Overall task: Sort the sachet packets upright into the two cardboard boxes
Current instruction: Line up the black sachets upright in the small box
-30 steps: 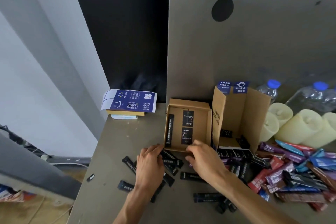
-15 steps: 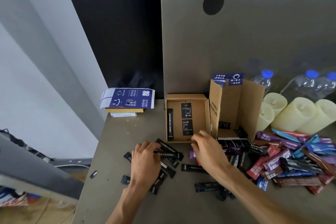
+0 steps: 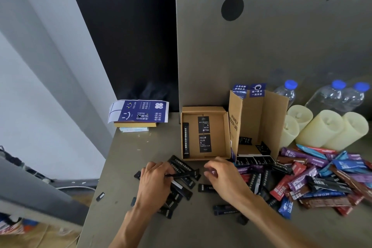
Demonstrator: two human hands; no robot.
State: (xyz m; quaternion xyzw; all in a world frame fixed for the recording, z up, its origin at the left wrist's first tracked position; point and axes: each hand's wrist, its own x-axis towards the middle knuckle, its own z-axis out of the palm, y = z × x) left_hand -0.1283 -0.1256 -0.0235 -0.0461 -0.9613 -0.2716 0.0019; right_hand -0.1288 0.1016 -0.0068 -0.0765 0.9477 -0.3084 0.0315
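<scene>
Left hand (image 3: 155, 185) has its grip closed on one black stick sachet (image 3: 180, 175). It's pinched at the fingertips and lies roughly level, right over the loose black sachets (image 3: 186, 184) scattered under and around that hand. Right hand (image 3: 223, 179) sits just to the right of the grip with fingers curled, can't tell if it's got anything. Just beyond both hands is the low box (image 3: 201, 109), open on top, its near rim close to the right fingertips, with one black stick (image 3: 185, 139) along its left wall. The tall box (image 3: 275, 123) butts against the low one's right side. Further right, coloured sachets (image 3: 322, 177) crowd the counter (image 3: 128, 159). Left of the grip it's bare counter all the way out to the slanting edge.
</scene>
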